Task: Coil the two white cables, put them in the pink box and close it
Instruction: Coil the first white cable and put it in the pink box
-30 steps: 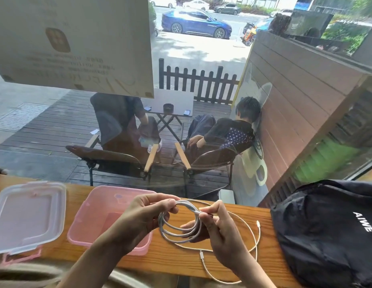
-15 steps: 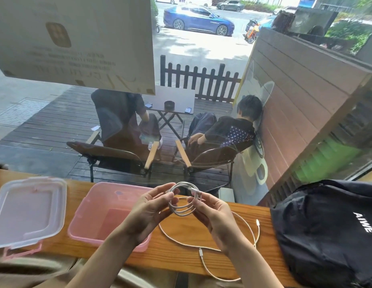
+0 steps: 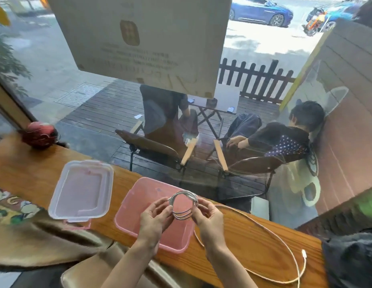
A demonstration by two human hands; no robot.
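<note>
A coiled white cable (image 3: pixel 183 204) hangs between both hands, directly above the open pink box (image 3: pixel 139 206) on the wooden counter. My left hand (image 3: pixel 155 220) pinches the coil's left side and my right hand (image 3: pixel 208 218) pinches its right side. A second white cable (image 3: pixel 270 233) lies uncoiled in a wide loop on the counter right of the box, one plug end near the counter's right part. The box's clear lid (image 3: pixel 81 192) with pink clips lies flat to the left of the box.
A dark backpack (image 3: pixel 351 260) sits at the counter's right end. A red round object (image 3: pixel 38 134) stands at the back left by the window glass. A patterned cloth (image 3: pixel 12 208) and a beige seat edge (image 3: pixel 85 273) lie at the near left.
Both hands carried the coil left, from above the counter to above the pink box. The camera view swung left as well.
</note>
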